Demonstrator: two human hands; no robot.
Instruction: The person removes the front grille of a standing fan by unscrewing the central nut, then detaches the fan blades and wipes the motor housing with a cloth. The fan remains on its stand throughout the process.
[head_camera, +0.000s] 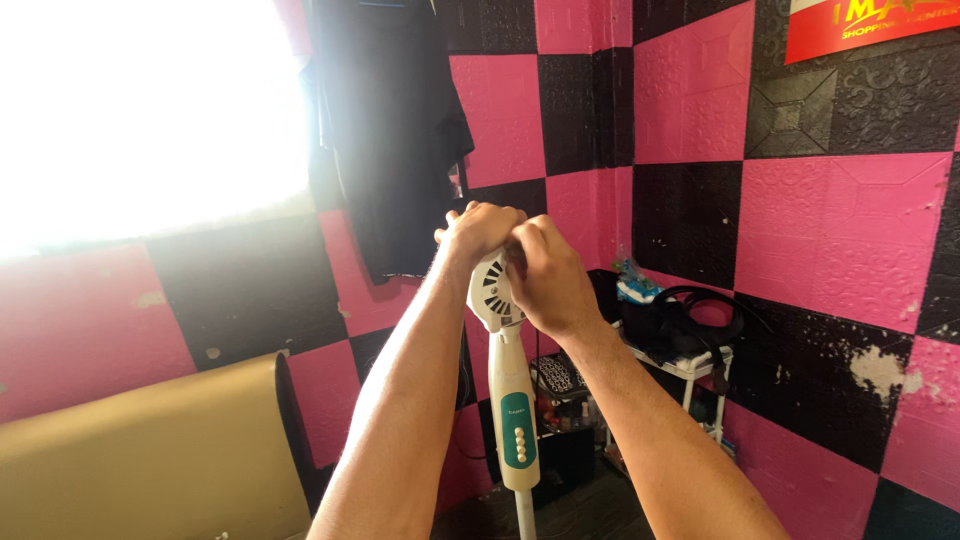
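Note:
A white stand fan's motor housing (492, 295) with dark vent slits sits atop a cream column (514, 400) that carries a green control panel with several round buttons (519, 441). My left hand (478, 232) is curled over the top of the housing. My right hand (545, 275) wraps the housing's right side, fingers closed against it. Both hands meet at the top, and what lies under the fingers is hidden. No blades or grille show.
Pink and black checkered wall panels surround the corner. A dark shirt (395, 130) hangs by a bright window (150, 110). A white shelf rack (690, 365) holds a black bag and small items at right. A tan cushioned surface (150, 460) lies lower left.

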